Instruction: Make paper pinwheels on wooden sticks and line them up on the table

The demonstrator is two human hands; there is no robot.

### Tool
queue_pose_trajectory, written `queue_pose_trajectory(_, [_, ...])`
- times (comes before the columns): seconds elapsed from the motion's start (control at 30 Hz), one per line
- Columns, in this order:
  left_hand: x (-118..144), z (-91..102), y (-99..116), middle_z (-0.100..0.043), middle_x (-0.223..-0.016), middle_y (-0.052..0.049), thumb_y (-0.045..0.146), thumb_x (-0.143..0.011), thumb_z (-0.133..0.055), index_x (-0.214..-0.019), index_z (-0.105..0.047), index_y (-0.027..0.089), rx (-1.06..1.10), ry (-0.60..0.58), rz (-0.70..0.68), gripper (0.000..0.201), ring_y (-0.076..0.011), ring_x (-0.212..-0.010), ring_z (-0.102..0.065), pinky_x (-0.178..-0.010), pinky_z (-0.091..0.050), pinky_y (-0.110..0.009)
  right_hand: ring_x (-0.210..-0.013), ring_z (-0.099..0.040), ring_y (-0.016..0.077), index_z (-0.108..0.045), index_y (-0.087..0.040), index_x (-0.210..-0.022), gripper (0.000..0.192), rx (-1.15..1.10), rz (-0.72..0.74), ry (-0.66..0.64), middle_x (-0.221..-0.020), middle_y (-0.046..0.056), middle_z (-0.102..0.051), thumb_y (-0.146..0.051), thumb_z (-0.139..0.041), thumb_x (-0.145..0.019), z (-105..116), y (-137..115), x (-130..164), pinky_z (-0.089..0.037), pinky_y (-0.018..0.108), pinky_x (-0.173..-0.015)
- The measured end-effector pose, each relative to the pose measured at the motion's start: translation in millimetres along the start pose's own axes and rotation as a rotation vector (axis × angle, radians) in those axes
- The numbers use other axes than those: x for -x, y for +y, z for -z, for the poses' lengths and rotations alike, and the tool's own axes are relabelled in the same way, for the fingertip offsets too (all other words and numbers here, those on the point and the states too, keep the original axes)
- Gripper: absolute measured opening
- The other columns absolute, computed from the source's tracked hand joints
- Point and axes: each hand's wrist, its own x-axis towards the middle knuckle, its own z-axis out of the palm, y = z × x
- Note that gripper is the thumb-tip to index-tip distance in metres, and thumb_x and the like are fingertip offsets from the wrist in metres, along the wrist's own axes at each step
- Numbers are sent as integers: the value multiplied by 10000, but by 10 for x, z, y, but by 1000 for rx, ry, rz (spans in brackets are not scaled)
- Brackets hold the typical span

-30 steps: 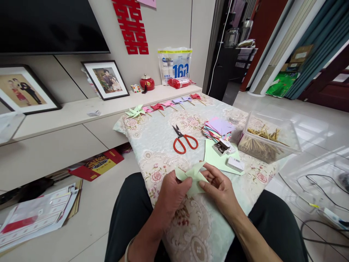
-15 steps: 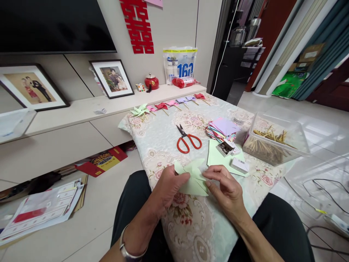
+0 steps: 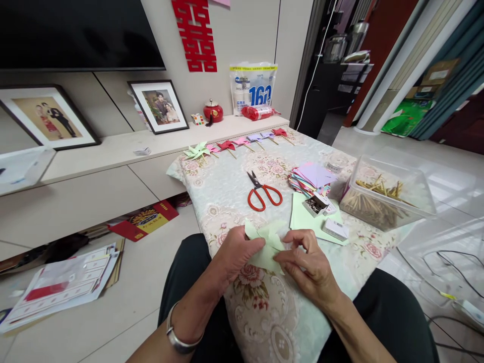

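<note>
Between my hands, low over the near part of the table, is a light green paper pinwheel (image 3: pixel 267 246), partly folded, with slits cut in it. My left hand (image 3: pixel 237 252) grips its left side, thumb on top. My right hand (image 3: pixel 308 264) pinches its lower right flap between thumb and fingers. Beyond lie scissors (image 3: pixel 260 194) with orange-red handles, blades spread. To the right, an open box of small metal pins (image 3: pixel 314 205) and a white box (image 3: pixel 335 230) rest on green paper sheets (image 3: pixel 298 214).
Finished pinwheels (image 3: pixel 227 145) on sticks line the table's far edge. A stack of coloured paper squares (image 3: pixel 313 176) lies right of the scissors. A clear plastic bin (image 3: pixel 385 201) of sticks stands at the right edge. Behind is a low cabinet (image 3: pixel 113 151) with framed photos.
My right fingers have moved a little left and down onto the lower right flap and bent it inward. My left hand keeps its hold. The view has shifted slightly.
</note>
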Motion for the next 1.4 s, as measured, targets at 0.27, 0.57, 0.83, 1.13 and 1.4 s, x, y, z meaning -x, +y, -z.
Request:
queue_pose_trajectory(0.27, [-18, -54, -73, -635, -642, 4, 239, -690, -617, -771, -670, 143, -104, 27, -55, 136, -147, -581, -552, -505, -399, -226, -1007, -473, 244, -690, -202, -934, 177, -44, -78, -53, -1068, 93, -499, -109, -540, -919, -2, -51, -1, -427, 393, -814])
queue_pose_trajectory(0.57, [-14, -121, -156, -588, -614, 24, 239, -701, -601, -736, -644, 153, -124, 51, -60, 103, -111, -518, -464, -467, -329, -217, -953, -514, 226, -626, -199, -825, 116, -184, -222, -20, -963, 59, -532, -128, -546, -871, -26, -96, -14, -410, 374, -817])
queue_pose_trajectory(0.83, [52, -201, -134, -606, -640, 12, 249, -718, -614, -769, -646, 148, -76, 67, -35, 118, -117, -535, -482, -483, -370, -222, -893, -550, 203, -596, -204, -761, 134, -286, -353, 59, -880, 35, -572, -203, -581, -894, -80, -78, 8, -407, 333, -779])
queue_pose_trajectory(1.13, [56, -224, -140, -611, -651, 6, 251, -718, -614, -768, -651, 149, -55, 61, -40, 120, -122, -550, -503, -476, -361, -217, -851, -563, 203, -575, -199, -717, 171, -298, -417, 115, -843, 42, -572, -216, -592, -886, -126, -53, 16, -410, 316, -725])
queue_pose_trajectory(1.4, [91, -251, -84, -589, -616, 15, 249, -699, -617, -737, -634, 150, -71, 105, 13, 108, -116, -517, -483, -465, -369, -225, -878, -575, 203, -573, -199, -721, 157, -237, -435, 117, -870, 44, -577, -199, -582, -878, -139, -65, 22, -404, 312, -741])
